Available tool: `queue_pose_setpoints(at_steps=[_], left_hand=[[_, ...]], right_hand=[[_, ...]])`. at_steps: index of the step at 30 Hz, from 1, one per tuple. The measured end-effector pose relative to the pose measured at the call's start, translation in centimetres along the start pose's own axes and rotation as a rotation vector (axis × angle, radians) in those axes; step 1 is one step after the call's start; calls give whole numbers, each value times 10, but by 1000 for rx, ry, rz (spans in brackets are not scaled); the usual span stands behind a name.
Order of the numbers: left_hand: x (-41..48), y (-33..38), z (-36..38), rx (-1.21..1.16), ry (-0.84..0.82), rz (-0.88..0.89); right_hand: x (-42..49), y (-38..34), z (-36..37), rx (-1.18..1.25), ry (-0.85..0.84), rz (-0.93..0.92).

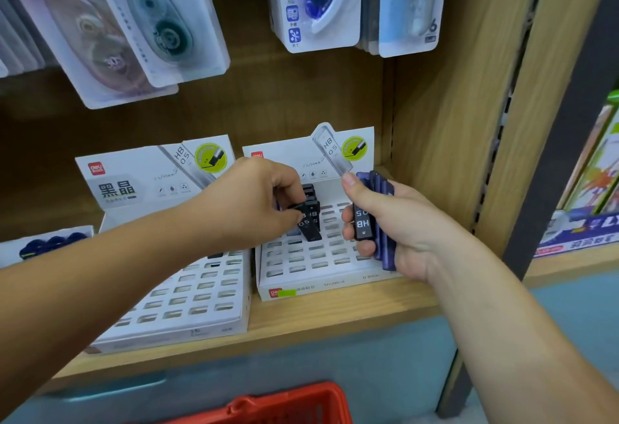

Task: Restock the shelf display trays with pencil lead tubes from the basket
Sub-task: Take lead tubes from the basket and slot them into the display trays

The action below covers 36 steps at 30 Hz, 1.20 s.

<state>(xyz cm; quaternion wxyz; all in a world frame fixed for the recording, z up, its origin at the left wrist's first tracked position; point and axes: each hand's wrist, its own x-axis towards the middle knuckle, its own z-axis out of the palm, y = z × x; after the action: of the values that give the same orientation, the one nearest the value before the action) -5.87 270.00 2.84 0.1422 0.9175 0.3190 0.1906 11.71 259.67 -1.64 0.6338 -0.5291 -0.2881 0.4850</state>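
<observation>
Wooden shelf [335, 320]: left tray [187, 306] and right tray [301, 266] are set side by side, most slots unfilled. Red basket [284, 403] is seen below. A stack of tubes [385, 222] is gripped in the curled right hand [402, 232] beside the right tray. One dark tube [310, 222] is pinched by the left hand [254, 202] over its back rows. Tubes are judged light, stiff, slick; best pinched on flat faces near the top.
</observation>
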Motion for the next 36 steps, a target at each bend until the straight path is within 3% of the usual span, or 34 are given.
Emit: queue_pose_setpoints(at_steps=[9,12,15,17,21,25,28,32,36], left_hand=[[10,4,13,73,-74,30],[11,2,12,34,-22,27],[8,8,9,-253,84,-22],[4,16,7,-473,31,-85],[2,18,5,-439,-84,-173],[-2,17,0,-719,-156,-327],[-3,14,0,-807,-103,-360],[-5,7,2,-991,56,-386],[-13,3,5,-1079,110,-334]], right_hand=[[2,-2,-1,47,-108,103],[0,-4,-2,36,-104,75],[0,-3,-4,44,-73,51],[-1,-4,-3,-2,-62,21],[-3,-5,1,-99,-49,-76],[-8,-9,4,-243,-113,-160],[-7,-9,8,-293,-108,-180],[-5,-8,10,-108,-21,-183],[-4,-6,22,154,39,-208]])
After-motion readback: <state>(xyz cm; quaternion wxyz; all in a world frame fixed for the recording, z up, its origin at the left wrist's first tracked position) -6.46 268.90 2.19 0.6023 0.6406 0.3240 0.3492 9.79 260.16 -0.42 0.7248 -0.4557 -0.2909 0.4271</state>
